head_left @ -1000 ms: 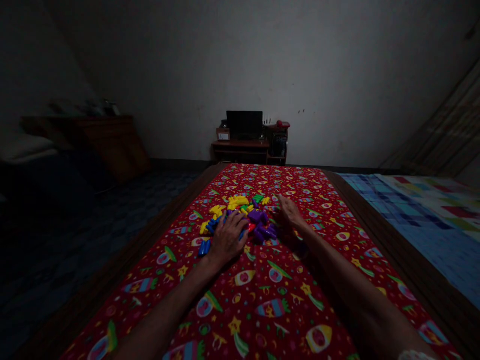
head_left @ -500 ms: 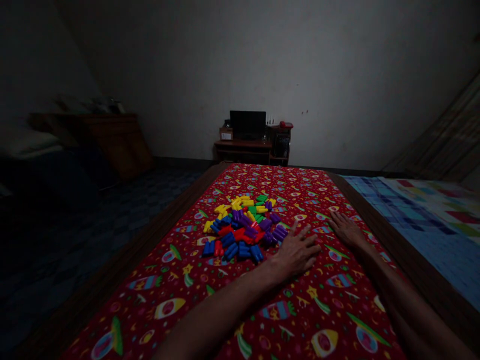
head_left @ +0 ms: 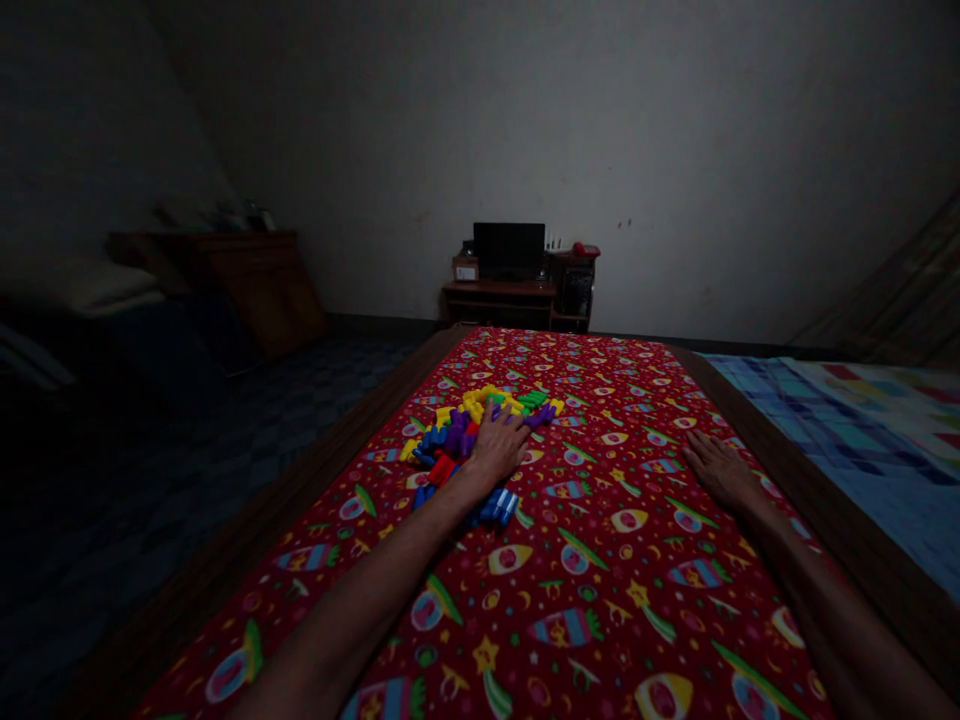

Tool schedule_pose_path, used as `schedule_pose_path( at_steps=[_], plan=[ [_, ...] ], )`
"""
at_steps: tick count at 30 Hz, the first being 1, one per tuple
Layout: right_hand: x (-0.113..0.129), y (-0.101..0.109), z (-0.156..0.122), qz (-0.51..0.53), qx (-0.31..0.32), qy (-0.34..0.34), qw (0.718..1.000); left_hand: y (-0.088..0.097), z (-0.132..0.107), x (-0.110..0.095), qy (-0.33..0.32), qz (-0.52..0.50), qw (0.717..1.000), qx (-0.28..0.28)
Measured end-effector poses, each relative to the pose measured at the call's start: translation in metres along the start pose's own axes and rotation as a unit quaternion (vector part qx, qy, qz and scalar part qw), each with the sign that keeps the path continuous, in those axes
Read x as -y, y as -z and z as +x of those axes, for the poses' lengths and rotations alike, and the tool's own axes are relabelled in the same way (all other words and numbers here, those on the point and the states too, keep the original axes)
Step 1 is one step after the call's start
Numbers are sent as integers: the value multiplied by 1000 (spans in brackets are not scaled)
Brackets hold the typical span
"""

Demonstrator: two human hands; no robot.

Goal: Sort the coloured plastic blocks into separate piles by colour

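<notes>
A pile of plastic toy blocks in blue, red, purple, yellow and green lies on a red printed cloth. My left hand rests palm down over the right side of the pile, its fingers spread forward and touching the purple blocks. Under that palm, part of the pile is hidden. A few blue blocks show just below the wrist. Well to the right, my right hand lies flat near the cloth's right edge, fingers stretched out and nothing held.
The cloth covers a long table with a brown border. A bed with checked sheets stands on the right. At the far wall is a small desk with a monitor. A wooden cabinet stands at the left.
My left hand has swept left from beside the pile onto it, and the purple blocks on the right side are bunched closer in. The right hand stays flat on the cloth.
</notes>
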State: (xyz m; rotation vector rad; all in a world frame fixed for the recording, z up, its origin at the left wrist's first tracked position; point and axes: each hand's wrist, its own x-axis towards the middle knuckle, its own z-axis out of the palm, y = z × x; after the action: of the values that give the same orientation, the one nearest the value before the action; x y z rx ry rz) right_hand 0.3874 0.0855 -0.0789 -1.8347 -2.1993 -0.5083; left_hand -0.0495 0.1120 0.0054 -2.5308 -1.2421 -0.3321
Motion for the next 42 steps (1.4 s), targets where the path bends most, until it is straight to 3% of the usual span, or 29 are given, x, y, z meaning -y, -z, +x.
schedule_pose_path(
  at_steps=[3, 5, 7, 11, 14, 16, 20, 23, 26, 29, 31, 34, 37, 40, 42],
  plan=[
    [10, 11, 2, 8, 19, -50, 999, 10, -7, 15, 17, -32, 999, 9],
    [25, 20, 7, 37, -6, -110, 993, 21, -19, 17, 22, -64, 998, 3],
    [49, 30, 21, 97, -29, -121, 987, 34, -40, 13, 2, -91, 996, -14],
    [120, 42, 78, 240, -11, -25, 970, 44, -88, -8, -101, -114, 988, 9],
    [184, 41, 129, 311, 19, -13, 950, 37, -105, -16, -110, -106, 988, 22],
    [224, 39, 155, 365, 50, -39, 929, 32, -103, -13, -83, -80, 993, 4],
    [286, 39, 177, 400, 65, -1, 914, 27, -88, 6, -19, -25, 999, -40],
    [313, 47, 174, 452, 73, 20, 889, 25, -79, 21, 34, -8, 997, -63],
    [325, 61, 169, 528, 76, 41, 845, 19, -68, 39, 115, -13, 991, -66],
    [316, 74, 164, 568, 83, 67, 816, 15, -53, 58, 188, -38, 981, -39],
    [295, 79, 159, 562, 79, 68, 821, 15, -42, 72, 222, -54, 973, -15],
    [238, 79, 139, 491, 38, 15, 870, 20, -28, 95, 272, -71, 960, 13],
    [163, 69, 98, 374, 21, -66, 925, 25, -18, 117, 319, -133, 936, 65],
    [92, 53, 46, 262, 9, -90, 961, 25, -10, 130, 305, -200, 923, 122],
    [58, 40, 16, 182, -11, -87, 979, 24, -5, 130, 278, -217, 926, 133]
  ],
)
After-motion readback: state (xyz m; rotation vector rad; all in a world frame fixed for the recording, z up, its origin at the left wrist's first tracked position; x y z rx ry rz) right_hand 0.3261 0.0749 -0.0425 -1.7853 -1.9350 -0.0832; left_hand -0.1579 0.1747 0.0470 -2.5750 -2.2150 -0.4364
